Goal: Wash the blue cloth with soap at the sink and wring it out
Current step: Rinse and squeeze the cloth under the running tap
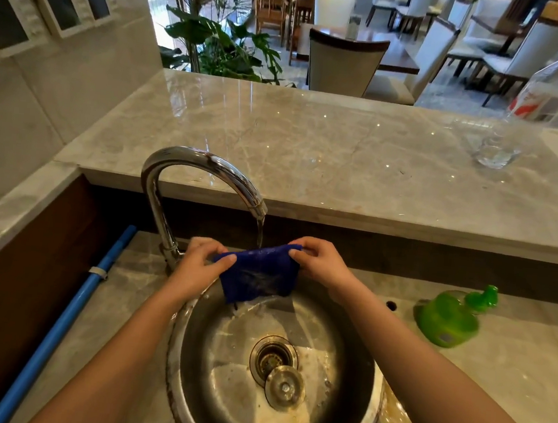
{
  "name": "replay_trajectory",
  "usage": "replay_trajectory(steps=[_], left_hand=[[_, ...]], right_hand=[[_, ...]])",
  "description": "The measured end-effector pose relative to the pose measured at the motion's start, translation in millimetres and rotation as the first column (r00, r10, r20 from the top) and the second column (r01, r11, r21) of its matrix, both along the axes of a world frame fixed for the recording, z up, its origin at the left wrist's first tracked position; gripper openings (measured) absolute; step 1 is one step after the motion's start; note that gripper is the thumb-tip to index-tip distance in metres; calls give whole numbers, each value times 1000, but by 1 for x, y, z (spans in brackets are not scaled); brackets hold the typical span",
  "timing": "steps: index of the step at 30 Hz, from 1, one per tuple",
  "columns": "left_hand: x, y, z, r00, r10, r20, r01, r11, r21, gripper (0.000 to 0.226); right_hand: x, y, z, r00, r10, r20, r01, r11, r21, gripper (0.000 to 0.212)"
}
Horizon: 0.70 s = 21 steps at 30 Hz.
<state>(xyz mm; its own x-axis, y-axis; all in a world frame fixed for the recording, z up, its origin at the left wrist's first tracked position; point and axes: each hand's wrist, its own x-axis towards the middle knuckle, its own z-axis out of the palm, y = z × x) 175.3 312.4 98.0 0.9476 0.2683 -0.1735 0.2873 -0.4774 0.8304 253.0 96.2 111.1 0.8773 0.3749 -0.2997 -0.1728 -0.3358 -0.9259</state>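
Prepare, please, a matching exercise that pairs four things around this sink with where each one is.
Things
1. dark blue cloth
2. green plastic soap bottle
3. round metal drain plug
4. clear bottle with a red label

Places
A. inside the round steel sink, beside the open drain
B. pinched by the left hand and right hand under the running tap
C. on the raised marble ledge, far right
D. on the lower counter, right of the sink

Pairs: 1-B, 2-D, 3-A, 4-C
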Motion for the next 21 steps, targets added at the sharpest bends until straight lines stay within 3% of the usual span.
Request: replay_trajectory(steps=[2, 5, 8, 11, 15, 18, 21], left_hand=[[-1, -5, 0, 999, 44, -28, -51, 921, -386, 21], [1, -22, -5, 951, 265, -160, -294, 604, -741, 37], [4, -46, -5, 891, 388, -237, -410, 459, -788, 40], [7, -66, -2, 900, 389, -199, -351, 374, -858, 41], [11, -77, -10, 893, 423, -156, -355, 447, -821, 57], [18, -74, -16, 848, 466, -253, -420, 300, -857, 65], [28, -68, -14, 780, 483, -398, -520, 147, -841, 57]], right_hand=[[-5, 5, 0, 987, -75, -146, 94, 986, 134, 19], [-14, 18, -4, 948, -188, -256, 248, 942, 227, 19], [-24, 29, -4, 926, -312, -211, 358, 904, 235, 16], [-42, 37, 0, 965, -253, -65, 261, 939, 223, 20], [-52, 38, 6, 999, 50, 2, -49, 966, 252, 35], [-48, 33, 4, 1000, 19, 2, -19, 965, 263, 39], [-43, 23, -12, 966, 12, 257, -29, 998, 64, 49]])
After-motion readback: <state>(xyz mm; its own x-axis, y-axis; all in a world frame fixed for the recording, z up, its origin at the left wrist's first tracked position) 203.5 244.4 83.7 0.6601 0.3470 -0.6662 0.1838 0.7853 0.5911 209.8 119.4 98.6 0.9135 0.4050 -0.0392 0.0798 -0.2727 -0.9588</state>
